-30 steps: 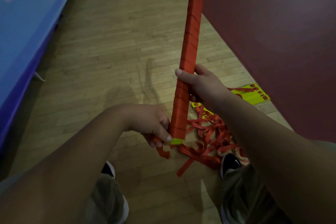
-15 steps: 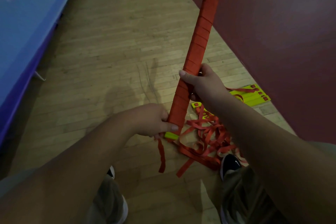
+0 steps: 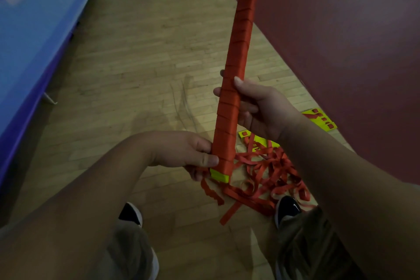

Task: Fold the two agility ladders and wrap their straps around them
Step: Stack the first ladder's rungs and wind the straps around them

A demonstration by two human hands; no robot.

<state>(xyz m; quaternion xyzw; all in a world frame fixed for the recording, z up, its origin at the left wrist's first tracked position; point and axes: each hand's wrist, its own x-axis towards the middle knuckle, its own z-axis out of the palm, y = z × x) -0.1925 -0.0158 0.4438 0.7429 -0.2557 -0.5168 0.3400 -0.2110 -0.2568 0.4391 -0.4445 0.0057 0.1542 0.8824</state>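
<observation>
Plainly, from the head view, the first agility ladder [image 3: 236,70] is a long, slim bundle of stacked rungs, bound almost end to end in spiralling red strap [image 3: 244,29] and held nearly upright above the wooden floor [image 3: 147,63]. The left hand [image 3: 191,152] has its grip closed on the lower end, thumb pressed just above the bare yellow tip [image 3: 219,175], where a loose strap tail [image 3: 211,191] dangles. The right hand [image 3: 261,109] curls its grip round the bundle higher up. Below, the second ladder [image 3: 270,170] lies on the floor beside the right shoe [image 3: 287,210], a tangle of red straps and yellow rungs.
</observation>
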